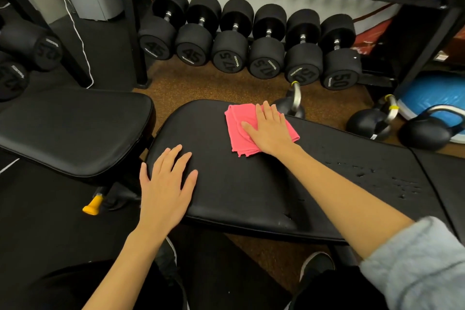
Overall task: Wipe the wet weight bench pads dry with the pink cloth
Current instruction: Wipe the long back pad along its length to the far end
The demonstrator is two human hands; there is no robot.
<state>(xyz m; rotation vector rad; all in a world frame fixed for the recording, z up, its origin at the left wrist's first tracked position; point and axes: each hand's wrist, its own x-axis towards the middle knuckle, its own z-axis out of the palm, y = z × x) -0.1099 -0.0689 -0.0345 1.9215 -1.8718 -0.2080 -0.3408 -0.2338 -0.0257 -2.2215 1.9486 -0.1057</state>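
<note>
A long black bench pad (251, 184) runs from the centre to the right, with water droplets (392, 178) on its right part. A folded pink cloth (236, 131) lies on the pad's far end. My right hand (269, 131) presses flat on the cloth, fingers spread. My left hand (166, 184) rests flat on the pad's near left corner, holding nothing. A second black pad (75, 128) sits to the left, separated by a gap.
A rack of black dumbbells (249, 45) stands behind the bench. Kettlebells (372, 123) and a blue dome trainer (432, 93) sit on the floor at the right. A yellow knob (92, 206) pokes out under the left pad. My shoes (317, 267) are below.
</note>
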